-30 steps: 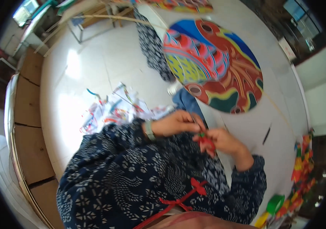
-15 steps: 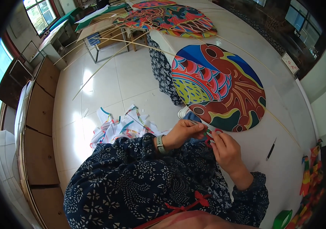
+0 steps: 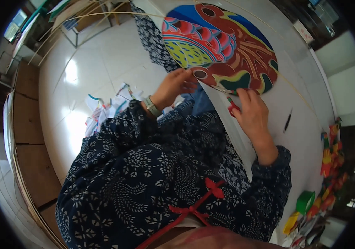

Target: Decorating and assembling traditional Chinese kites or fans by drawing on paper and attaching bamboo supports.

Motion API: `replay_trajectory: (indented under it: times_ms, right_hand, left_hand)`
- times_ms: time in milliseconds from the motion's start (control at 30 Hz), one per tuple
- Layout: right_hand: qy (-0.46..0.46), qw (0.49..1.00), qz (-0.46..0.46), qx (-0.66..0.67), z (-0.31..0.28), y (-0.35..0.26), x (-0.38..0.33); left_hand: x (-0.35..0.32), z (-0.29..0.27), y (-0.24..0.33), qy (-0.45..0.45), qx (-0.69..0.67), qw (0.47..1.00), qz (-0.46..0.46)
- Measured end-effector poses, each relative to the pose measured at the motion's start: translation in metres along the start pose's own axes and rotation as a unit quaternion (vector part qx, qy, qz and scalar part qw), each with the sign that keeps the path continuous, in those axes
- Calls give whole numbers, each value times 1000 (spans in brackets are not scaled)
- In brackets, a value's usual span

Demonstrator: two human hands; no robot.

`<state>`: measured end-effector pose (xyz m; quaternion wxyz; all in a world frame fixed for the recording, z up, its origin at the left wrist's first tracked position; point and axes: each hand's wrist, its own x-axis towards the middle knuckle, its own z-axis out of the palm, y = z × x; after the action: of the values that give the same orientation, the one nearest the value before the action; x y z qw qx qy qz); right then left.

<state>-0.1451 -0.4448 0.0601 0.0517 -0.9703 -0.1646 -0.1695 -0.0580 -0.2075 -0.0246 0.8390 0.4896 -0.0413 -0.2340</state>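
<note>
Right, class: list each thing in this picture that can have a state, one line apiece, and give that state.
Left hand: closed on the kite's edge.
Right hand: gripping red-handled scissors; blades hidden, open or shut unclear.
Large round painted fish kite: lying flat on the white table, lower edge held.
Black pen: lying loose on the table, untouched.
Coloured paper scraps: heaped on the floor.
Green cup: upright near the table's edge.

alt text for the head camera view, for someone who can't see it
Seen from above, a person in a dark blue patterned jacket works on a big, brightly painted fish kite on a white table. The left hand grips the kite's lower edge; the right hand holds something small and red beside it.
</note>
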Motion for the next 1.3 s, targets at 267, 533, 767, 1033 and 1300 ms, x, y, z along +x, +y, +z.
replay_trajectory:
  times_ms: [267, 533, 767, 1033, 1300]
  right_hand:
    - [56, 994, -52, -78, 9, -8, -3]
    - [99, 977, -66, -179, -2, -23, 1]
    - [101, 974, -90, -182, -5, -20, 4]
    - [51, 988, -76, -126, -14, -21, 10]
    - [46, 982, -95, -157, -14, -17, 12]
  left_hand:
    - [2, 4, 6, -4, 1, 998, 55]
    - [-4, 9, 13, -8, 4, 997, 82]
    - [-2, 8, 14, -7, 0, 996, 89]
    - [-3, 6, 15, -15, -4, 996, 86]
    - [-2, 5, 15, -17, 3, 996, 86]
